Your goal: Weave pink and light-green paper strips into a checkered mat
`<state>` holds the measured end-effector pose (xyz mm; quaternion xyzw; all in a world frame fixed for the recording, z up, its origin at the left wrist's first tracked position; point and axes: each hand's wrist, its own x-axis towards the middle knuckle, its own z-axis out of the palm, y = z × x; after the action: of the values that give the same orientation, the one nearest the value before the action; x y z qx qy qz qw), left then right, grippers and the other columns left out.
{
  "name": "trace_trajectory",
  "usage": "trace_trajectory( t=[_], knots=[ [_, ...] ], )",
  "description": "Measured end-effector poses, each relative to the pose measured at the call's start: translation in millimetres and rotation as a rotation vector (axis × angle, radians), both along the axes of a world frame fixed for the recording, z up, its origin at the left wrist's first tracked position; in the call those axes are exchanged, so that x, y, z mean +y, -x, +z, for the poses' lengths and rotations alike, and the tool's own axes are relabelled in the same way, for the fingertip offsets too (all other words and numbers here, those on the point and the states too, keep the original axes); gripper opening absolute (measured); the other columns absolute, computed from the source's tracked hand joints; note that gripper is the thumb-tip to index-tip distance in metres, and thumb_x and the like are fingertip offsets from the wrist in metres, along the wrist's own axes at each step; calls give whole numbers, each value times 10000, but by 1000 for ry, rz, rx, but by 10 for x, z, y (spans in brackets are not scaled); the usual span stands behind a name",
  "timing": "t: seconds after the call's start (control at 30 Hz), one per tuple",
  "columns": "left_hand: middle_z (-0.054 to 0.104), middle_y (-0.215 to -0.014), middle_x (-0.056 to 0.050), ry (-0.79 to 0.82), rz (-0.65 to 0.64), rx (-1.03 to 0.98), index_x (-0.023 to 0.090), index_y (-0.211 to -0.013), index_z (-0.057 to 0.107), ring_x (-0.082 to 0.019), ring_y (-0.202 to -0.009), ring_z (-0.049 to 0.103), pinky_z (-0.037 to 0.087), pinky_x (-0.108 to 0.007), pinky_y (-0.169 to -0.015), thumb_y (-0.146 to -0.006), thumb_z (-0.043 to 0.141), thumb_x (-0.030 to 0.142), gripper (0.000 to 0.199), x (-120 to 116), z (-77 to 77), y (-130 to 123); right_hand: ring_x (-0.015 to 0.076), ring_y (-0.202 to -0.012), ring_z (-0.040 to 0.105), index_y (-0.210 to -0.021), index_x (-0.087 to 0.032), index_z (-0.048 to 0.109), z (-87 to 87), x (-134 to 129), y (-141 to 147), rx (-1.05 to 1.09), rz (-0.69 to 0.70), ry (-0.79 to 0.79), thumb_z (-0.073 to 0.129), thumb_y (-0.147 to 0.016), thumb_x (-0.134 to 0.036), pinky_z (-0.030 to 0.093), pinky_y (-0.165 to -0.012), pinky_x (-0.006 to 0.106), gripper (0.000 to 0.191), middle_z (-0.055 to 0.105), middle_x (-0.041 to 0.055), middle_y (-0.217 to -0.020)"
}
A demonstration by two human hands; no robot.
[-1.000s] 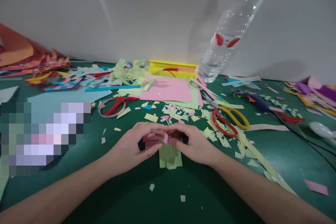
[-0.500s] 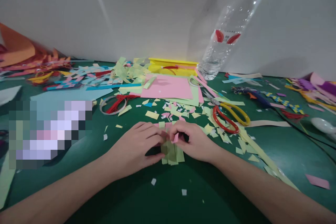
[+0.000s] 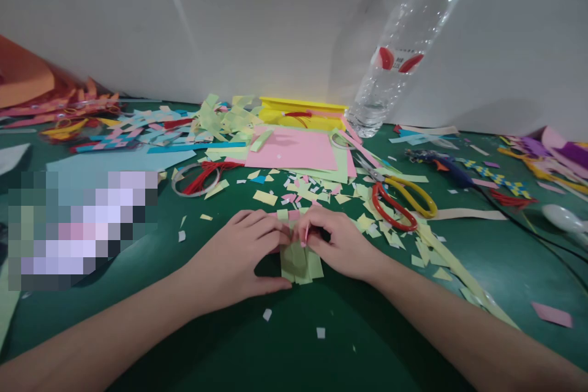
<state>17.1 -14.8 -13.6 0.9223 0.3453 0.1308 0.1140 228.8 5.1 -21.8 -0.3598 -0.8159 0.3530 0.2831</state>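
Pale-green paper strips (image 3: 300, 267) lie on the green tabletop (image 3: 220, 352), left hand (image 3: 239, 253) spread at their left edge, thumb apart, right hand (image 3: 339, 242) pinching a small pink paper strip (image 3: 306, 234) over them

the bottle label (image 3: 400, 61) is too small to read.

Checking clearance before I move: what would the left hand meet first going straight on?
Probably the right hand, close ahead over the green strips; depth between the two is hard to judge.
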Motion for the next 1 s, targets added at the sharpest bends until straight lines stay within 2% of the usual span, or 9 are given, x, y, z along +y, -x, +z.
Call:
trace_trajectory(
  t=[0.2, 0.43, 0.63, 0.8, 0.9, 1.0],
  knots=[
    [602, -1115, -25, 81, 34, -33, 246, -1032, 579, -223, -1030, 521, 387, -370, -886, -773, 689, 407, 324, 31, -17, -5, 176, -820, 521, -679, -198, 539, 12, -3, 4, 15, -31, -11, 485, -778, -62, 437, -693, 291, 177, 603, 26, -737],
    [599, -1105, -19, 130, 48, -69, 258, -1023, 592, -219, -1026, 511, 380, -377, -894, -821, 637, 410, 257, 36, -26, -1, 162, -768, 510, -691, -198, 516, 17, -18, 5, 11, -16, -49, 483, -766, -46, 421, -648, 268, 172, 604, 13, -736],
    [611, -1094, -18, 159, 83, -93, 254, -1049, 573, -213, -1007, 507, 381, -372, -886, -876, 572, 302, 179, 45, -25, 0, 146, -743, 527, -701, -199, 518, 11, -11, 7, -11, -23, -42, 470, -779, -57, 425, -691, 283, 169, 594, 1, -739],
    [626, -949, -5, 168, 107, -150, 258, -1084, 551, -187, -883, 526, 408, -325, -786, -888, 514, 184, 212, 70, -57, 5, 143, -735, 523, -699, -200, 507, -5, -2, 5, -6, -27, -38, 476, -781, -68, 427, -693, 279, 158, 590, -5, -723],
    [636, -987, -7, 145, 90, -175, 263, -1078, 550, -190, -913, 530, 406, -328, -795, -871, 498, 141, 245, 85, -102, 18, 146, -753, 529, -696, -201, 497, -8, -7, 4, -5, -19, -52, 477, -783, -69, 428, -722, 293, 160, 605, -4, -734],
    [644, -1048, -16, 117, 96, -182, 261, -1085, 556, -197, -950, 532, 401, -350, -824, -882, 499, 178, 226, 90, -138, 28, 144, -749, 540, -695, -203, 494, 4, -13, 5, -10, -18, -59, 468, -793, -73, 434, -750, 309, 165, 607, -3, -736]
  ],
)
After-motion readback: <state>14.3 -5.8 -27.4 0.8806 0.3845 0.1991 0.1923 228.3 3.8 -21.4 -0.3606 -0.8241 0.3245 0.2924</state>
